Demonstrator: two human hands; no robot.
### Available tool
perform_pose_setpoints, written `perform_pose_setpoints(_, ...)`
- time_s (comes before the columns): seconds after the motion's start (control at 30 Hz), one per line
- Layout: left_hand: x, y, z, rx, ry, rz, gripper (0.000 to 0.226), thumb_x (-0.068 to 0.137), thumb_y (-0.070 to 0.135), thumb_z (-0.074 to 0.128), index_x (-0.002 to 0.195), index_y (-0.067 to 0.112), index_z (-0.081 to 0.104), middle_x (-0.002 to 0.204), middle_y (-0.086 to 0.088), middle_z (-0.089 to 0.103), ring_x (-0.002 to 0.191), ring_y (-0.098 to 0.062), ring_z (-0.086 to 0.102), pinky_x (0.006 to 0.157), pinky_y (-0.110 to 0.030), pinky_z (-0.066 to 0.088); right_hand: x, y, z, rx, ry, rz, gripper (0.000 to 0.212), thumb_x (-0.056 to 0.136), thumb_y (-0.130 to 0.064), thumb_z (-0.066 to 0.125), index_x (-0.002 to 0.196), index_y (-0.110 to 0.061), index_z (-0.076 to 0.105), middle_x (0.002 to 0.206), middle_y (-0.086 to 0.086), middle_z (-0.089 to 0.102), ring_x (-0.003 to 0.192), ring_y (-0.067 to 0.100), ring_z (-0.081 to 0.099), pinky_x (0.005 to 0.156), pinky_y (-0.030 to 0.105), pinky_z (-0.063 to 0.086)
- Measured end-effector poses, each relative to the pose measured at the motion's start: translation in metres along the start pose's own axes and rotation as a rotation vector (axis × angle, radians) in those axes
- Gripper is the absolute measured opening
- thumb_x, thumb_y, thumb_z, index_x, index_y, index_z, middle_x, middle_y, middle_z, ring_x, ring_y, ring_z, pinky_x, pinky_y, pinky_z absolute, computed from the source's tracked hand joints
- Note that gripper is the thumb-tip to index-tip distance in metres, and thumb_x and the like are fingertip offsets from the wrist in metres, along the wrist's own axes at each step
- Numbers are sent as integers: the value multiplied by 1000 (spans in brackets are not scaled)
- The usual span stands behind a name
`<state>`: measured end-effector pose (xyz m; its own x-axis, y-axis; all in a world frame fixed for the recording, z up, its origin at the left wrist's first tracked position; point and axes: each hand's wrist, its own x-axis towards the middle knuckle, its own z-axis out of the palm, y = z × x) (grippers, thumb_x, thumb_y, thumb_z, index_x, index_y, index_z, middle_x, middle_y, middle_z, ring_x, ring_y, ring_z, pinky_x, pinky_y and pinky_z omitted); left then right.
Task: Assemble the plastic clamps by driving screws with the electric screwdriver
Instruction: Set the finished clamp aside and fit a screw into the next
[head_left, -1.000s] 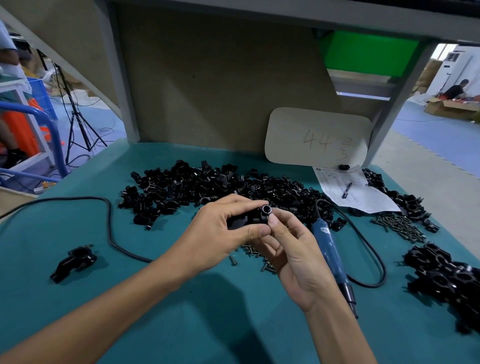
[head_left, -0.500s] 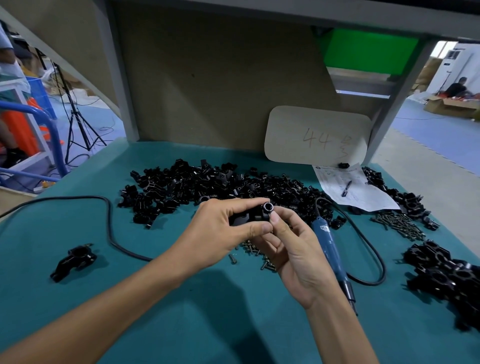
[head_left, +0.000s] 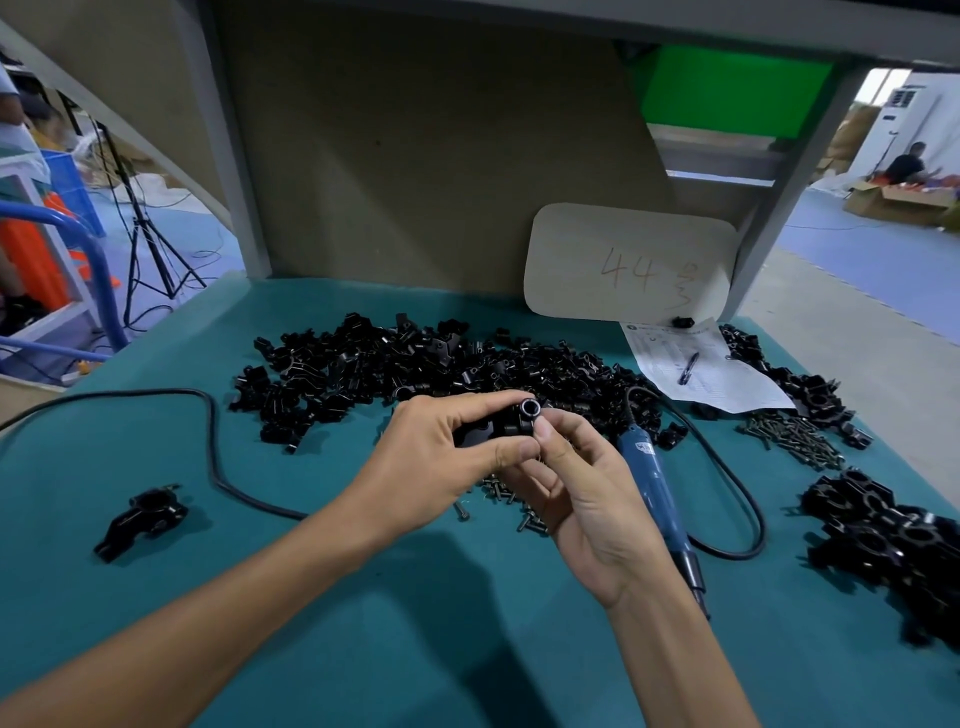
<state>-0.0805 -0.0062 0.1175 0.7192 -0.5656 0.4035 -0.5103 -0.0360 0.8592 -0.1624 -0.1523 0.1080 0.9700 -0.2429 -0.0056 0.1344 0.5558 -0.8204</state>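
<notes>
My left hand grips a black plastic clamp between thumb and fingers above the green table. My right hand meets it from the right, its thumb and fingers pinching the clamp's round end. The blue electric screwdriver lies on the table just right of my right hand, tip toward me, untouched. Loose screws lie scattered under my hands. A big heap of black clamp parts stretches across the table behind my hands.
One clamp lies alone at the left. A black cable curves across the left side. Another screw pile and a clamp stack sit at the right. A paper with a pen lies behind, under a cardboard sign.
</notes>
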Motion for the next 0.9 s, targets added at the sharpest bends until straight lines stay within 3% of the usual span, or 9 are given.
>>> perform_pose_setpoints(0.17, 3, -2, -3, 25, 10, 15, 37, 81, 43, 80, 116, 44, 70, 110, 14, 75, 104, -3, 68, 89, -24, 56, 15, 3, -17, -152, 9, -19, 24, 85, -29, 78, 105, -16, 72, 99, 13, 76, 90, 26, 75, 81, 31, 60)
perform_pose_setpoints(0.27, 7, -11, -12, 109, 64, -26, 44, 76, 51, 77, 118, 46, 68, 108, 17, 74, 106, 0, 65, 92, -18, 53, 28, 16, -40, -843, 128, -94, 12, 94, -28, 72, 105, -22, 73, 93, -2, 75, 83, 12, 68, 75, 25, 56)
perform_pose_setpoints(0.33, 10, -18, -16, 148, 83, -46, 50, 75, 52, 77, 123, 40, 68, 114, 24, 69, 114, 11, 59, 93, -5, 42, 36, 39, -47, -1278, 18, -50, 13, 97, -32, 69, 105, -22, 74, 96, -7, 73, 84, 10, 67, 80, 31, 57)
perform_pose_setpoints(0.43, 11, -22, -15, 168, 84, -72, 51, 75, 52, 76, 124, 38, 67, 126, 18, 65, 119, 16, 53, 97, -1, 37, 47, 79, -41, -1720, -136, 30, 33, 100, -40, 61, 121, -16, 67, 118, 5, 64, 103, 26, 65, 90, 35, 53)
perform_pose_setpoints(0.5, 8, -23, -13, 167, 83, -74, 50, 76, 52, 76, 123, 39, 67, 123, 24, 64, 119, 15, 53, 100, -4, 38, 51, 97, -38, -1853, -156, -69, 30, 105, -33, 56, 121, -9, 62, 121, 11, 60, 106, 30, 63, 90, 37, 50)
perform_pose_setpoints(0.6, 2, -22, -15, 179, 97, -52, 49, 77, 50, 77, 124, 36, 68, 118, 31, 62, 118, 15, 54, 100, -5, 39, 52, 94, -42, -1787, -112, -138, 18, 106, -24, 54, 114, -10, 62, 114, 9, 65, 98, 25, 65, 81, 33, 49)
perform_pose_setpoints(0.7, -2, -21, -18, 195, 120, -35, 49, 77, 48, 77, 123, 33, 70, 119, 26, 64, 116, 15, 57, 98, -4, 40, 48, 59, -46, -1310, 54, -100, 7, 100, -20, 64, 104, -18, 70, 89, -2, 74, 79, 10, 68, 73, 30, 55)
perform_pose_setpoints(0.8, -4, -19, -19, 202, 104, -26, 51, 77, 46, 77, 124, 27, 71, 123, 18, 67, 115, 13, 58, 100, -7, 42, 34, 15, -43, -764, 42, -176, 11, 93, -12, 73, 97, -22, 75, 83, 2, 76, 72, 10, 68, 72, 27, 55)
perform_pose_setpoints(0.9, -3, -18, -16, 201, 95, -12, 51, 77, 45, 77, 124, 25, 71, 119, 20, 68, 113, 10, 61, 99, -10, 44, 20, -8, -32, -585, -3, -289, 13, 93, -9, 73, 98, -20, 79, 87, 5, 76, 77, 15, 71, 73, 23, 58)
